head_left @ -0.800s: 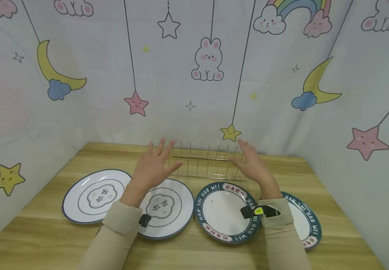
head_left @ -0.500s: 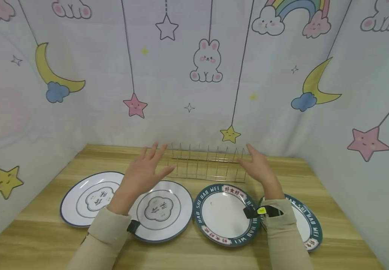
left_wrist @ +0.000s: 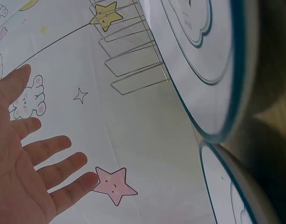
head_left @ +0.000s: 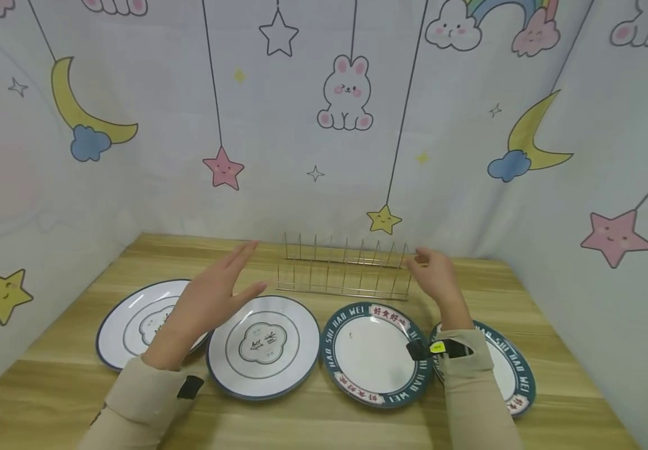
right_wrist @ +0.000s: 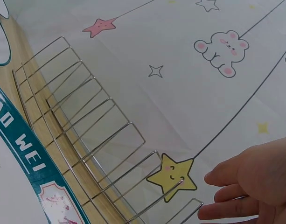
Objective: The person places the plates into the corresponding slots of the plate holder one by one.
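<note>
My left hand point(head_left: 205, 300) hovers over the two white plates on the left, its fingers extended and holding nothing. One white blue-rimmed plate point(head_left: 121, 331) is partly covered by that hand; the other blue-rimmed plate point(head_left: 262, 378) lies beside it. A wire dish rack point(head_left: 343, 294) stands behind the plates with nothing in its slots. At the rack's right end is my right hand point(head_left: 436, 278), fingers loosely bent, the fingertips close to the last wire loop point(right_wrist: 195, 200). Nothing shows in its grasp.
A green-rimmed plate point(head_left: 377, 356) lies right of centre on the wooden table point(head_left: 312, 425). Another green-rimmed plate point(head_left: 520, 375) sits partly under the right sleeve point(head_left: 470, 394). A white cartoon-printed cloth point(head_left: 279, 125) hangs behind and along both sides.
My left hand has drawn left and slightly nearer, away from the rack. The right hand has moved a little right to the rack's end, its fingers bending more. Plates and rack stay put.
</note>
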`<act>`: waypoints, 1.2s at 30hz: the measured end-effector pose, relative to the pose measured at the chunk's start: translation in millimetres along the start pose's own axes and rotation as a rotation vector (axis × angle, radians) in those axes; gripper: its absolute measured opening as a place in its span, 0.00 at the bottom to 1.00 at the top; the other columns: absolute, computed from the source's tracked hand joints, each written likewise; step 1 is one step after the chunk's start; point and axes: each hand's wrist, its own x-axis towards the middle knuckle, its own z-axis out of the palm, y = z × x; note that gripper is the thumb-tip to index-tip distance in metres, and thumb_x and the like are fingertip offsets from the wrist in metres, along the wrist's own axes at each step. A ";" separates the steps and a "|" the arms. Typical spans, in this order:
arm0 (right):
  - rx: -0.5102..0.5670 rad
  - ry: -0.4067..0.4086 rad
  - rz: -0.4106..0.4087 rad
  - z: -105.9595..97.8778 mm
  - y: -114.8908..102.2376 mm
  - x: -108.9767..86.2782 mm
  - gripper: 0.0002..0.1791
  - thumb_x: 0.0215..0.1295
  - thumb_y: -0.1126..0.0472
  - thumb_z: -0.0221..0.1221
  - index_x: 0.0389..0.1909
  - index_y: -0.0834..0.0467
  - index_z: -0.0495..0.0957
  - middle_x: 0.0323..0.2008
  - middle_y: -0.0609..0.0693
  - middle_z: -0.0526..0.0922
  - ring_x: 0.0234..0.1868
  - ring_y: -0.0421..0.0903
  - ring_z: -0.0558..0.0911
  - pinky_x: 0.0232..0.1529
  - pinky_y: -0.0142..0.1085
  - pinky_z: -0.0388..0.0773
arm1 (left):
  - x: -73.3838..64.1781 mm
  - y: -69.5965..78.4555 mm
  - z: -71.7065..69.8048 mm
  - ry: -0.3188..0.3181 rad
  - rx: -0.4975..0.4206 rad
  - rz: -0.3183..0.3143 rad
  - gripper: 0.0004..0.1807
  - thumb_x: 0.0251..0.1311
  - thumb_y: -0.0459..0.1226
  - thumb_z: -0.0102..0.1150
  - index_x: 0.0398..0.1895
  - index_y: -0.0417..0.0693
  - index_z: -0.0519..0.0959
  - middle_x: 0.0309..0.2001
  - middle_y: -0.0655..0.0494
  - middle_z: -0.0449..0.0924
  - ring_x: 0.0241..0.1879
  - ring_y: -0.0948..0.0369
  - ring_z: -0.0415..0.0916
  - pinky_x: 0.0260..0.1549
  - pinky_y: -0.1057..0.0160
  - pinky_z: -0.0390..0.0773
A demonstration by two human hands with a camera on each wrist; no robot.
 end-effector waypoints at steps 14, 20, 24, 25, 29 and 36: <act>-0.010 0.041 0.034 3.4 0.5 -3.7 0.23 0.75 0.56 0.51 0.61 0.68 0.74 0.58 0.66 0.77 0.56 0.62 0.78 0.56 0.53 0.76 | -41.1 -37.3 -23.3 -0.014 0.022 -0.118 0.49 0.65 0.66 0.47 0.80 0.54 0.44 0.74 0.38 0.54 0.69 0.36 0.55 0.61 0.32 0.60; -0.010 0.060 0.049 3.5 -0.4 -5.7 0.21 0.75 0.58 0.51 0.60 0.67 0.75 0.52 0.65 0.80 0.48 0.58 0.82 0.49 0.49 0.80 | -61.3 -61.6 -28.0 0.036 -0.060 -0.177 0.47 0.68 0.61 0.49 0.79 0.47 0.46 0.74 0.35 0.53 0.69 0.33 0.54 0.60 0.29 0.59; -0.007 0.060 0.066 4.0 -0.8 -5.9 0.20 0.75 0.58 0.51 0.59 0.67 0.76 0.51 0.64 0.81 0.47 0.57 0.82 0.48 0.48 0.80 | -75.5 -78.1 -26.7 0.079 -0.108 -0.204 0.46 0.69 0.57 0.52 0.79 0.45 0.45 0.71 0.33 0.59 0.65 0.31 0.57 0.55 0.28 0.61; -0.004 0.061 0.070 4.3 -0.7 -5.6 0.20 0.75 0.59 0.51 0.59 0.67 0.76 0.51 0.64 0.81 0.47 0.57 0.82 0.48 0.48 0.80 | -78.2 -81.6 -26.5 0.089 -0.113 -0.213 0.46 0.69 0.56 0.53 0.79 0.45 0.45 0.70 0.32 0.60 0.65 0.30 0.58 0.54 0.28 0.61; 0.003 0.063 0.082 6.0 0.2 -4.3 0.21 0.75 0.58 0.51 0.60 0.66 0.76 0.53 0.64 0.80 0.47 0.57 0.82 0.48 0.49 0.81 | -86.7 -92.3 -28.3 0.127 -0.140 -0.259 0.46 0.70 0.55 0.52 0.80 0.46 0.42 0.68 0.32 0.63 0.62 0.28 0.60 0.51 0.27 0.62; 0.022 0.057 0.100 7.3 2.8 -4.3 0.20 0.75 0.57 0.50 0.60 0.65 0.76 0.52 0.63 0.80 0.47 0.57 0.82 0.48 0.48 0.81 | -98.1 -104.1 -34.2 0.176 -0.136 -0.334 0.43 0.71 0.54 0.50 0.79 0.43 0.46 0.62 0.31 0.70 0.57 0.29 0.66 0.48 0.31 0.66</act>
